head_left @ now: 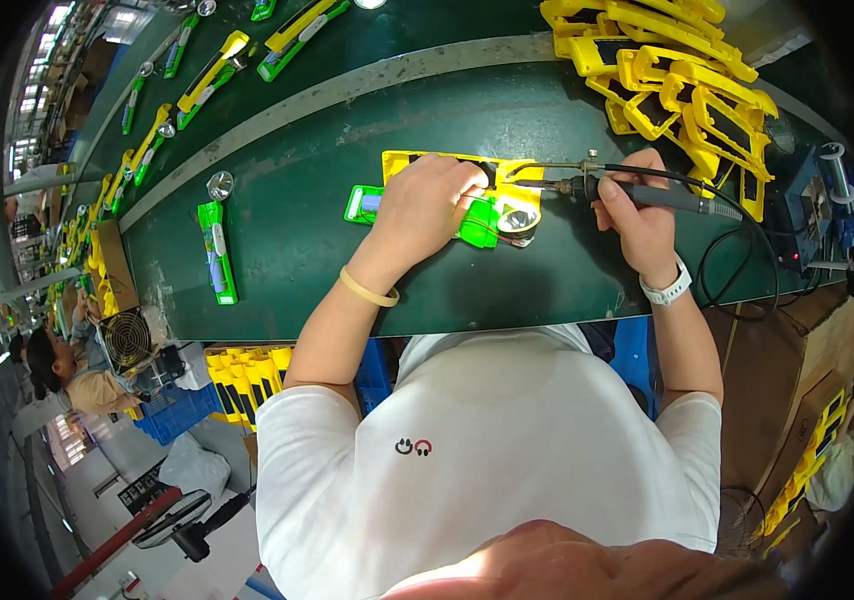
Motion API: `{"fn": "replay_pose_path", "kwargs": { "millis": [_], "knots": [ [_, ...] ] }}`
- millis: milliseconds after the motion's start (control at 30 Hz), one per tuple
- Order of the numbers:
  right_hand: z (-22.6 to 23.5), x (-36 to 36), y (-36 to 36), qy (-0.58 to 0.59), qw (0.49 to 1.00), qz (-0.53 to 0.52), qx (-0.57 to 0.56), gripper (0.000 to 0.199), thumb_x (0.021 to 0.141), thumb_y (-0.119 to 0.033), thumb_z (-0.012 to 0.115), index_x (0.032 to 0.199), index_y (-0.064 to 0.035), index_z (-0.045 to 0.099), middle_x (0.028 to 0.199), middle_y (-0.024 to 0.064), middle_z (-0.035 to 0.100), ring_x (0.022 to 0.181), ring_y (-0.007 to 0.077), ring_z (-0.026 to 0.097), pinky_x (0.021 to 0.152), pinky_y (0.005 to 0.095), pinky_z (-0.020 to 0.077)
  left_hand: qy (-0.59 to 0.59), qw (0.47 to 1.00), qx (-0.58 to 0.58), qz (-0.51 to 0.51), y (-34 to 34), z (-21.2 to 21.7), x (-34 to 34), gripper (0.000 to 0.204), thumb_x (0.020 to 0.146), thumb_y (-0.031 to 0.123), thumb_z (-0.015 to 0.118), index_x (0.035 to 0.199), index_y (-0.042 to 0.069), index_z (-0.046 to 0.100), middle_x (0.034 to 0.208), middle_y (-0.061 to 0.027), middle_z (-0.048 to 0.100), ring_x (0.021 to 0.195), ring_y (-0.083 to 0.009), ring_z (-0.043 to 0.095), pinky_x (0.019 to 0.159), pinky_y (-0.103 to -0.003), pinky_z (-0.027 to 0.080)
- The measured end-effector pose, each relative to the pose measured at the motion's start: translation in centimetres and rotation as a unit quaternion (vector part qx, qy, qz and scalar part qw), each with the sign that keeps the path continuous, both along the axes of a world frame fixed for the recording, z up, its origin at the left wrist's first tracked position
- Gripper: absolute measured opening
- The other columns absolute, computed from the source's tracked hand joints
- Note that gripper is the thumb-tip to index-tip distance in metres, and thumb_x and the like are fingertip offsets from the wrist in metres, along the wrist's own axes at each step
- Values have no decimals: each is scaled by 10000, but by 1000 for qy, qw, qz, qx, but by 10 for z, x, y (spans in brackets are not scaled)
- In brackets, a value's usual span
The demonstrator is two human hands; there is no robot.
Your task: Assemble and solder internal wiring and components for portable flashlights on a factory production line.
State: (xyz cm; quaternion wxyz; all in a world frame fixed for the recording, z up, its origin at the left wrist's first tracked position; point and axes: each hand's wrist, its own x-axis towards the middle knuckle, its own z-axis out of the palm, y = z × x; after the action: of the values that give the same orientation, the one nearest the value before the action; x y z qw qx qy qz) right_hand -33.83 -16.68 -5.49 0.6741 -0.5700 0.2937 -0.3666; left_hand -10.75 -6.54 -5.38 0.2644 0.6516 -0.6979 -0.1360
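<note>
My right hand grips a soldering iron with a thin metal feed tube along it. The iron points left, its tip over a yellow plastic casing on the bench. My left hand is closed, its curled fingers pressing on the middle of that casing and hiding part of it. Against the casing's near side lies a green plastic holder with a blue cell at its left end. A round silver reflector sits at the right, with thin wires beside it.
Yellow casings are heaped at the back right. Near the bench's right edge stands a dark soldering station with a looping cable. Another green holder and reflector lie left. Beyond a metal strip, several yellow-green sets are lined up.
</note>
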Motion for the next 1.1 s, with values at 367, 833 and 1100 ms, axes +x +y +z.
{"fn": "replay_pose_path", "kwargs": {
  "millis": [367, 833, 1100],
  "knots": [
    [-11, 5, -16, 115, 981, 81, -136, 223, 830, -90, 613, 877, -56, 398, 698, 39, 523, 530, 64, 474, 483, 200, 391, -87, 996, -6, -29, -4, 5, -3, 98, 695, 56, 631, 763, 83, 566, 677, -70, 543, 666, -261, 557, 564, -364, 448],
    [6, -5, -6, 111, 962, 8, -249, 237, 753, -113, 702, 849, -26, 503, 720, 28, 539, 606, 80, 486, 521, 238, 401, -111, 993, 26, -20, -7, 8, -5, 58, 735, 88, 633, 765, 64, 590, 682, -76, 549, 685, -259, 568, 583, -368, 466],
    [-3, 30, 1, -37, 999, 15, -28, 235, 894, -56, 537, 1027, -16, 347, 946, 126, 523, 869, 216, 632, 674, 286, 562, -114, 993, 18, -22, -6, 6, -5, 50, 741, 98, 617, 759, 60, 591, 686, -92, 548, 692, -277, 571, 588, -384, 463]
  ]
}}
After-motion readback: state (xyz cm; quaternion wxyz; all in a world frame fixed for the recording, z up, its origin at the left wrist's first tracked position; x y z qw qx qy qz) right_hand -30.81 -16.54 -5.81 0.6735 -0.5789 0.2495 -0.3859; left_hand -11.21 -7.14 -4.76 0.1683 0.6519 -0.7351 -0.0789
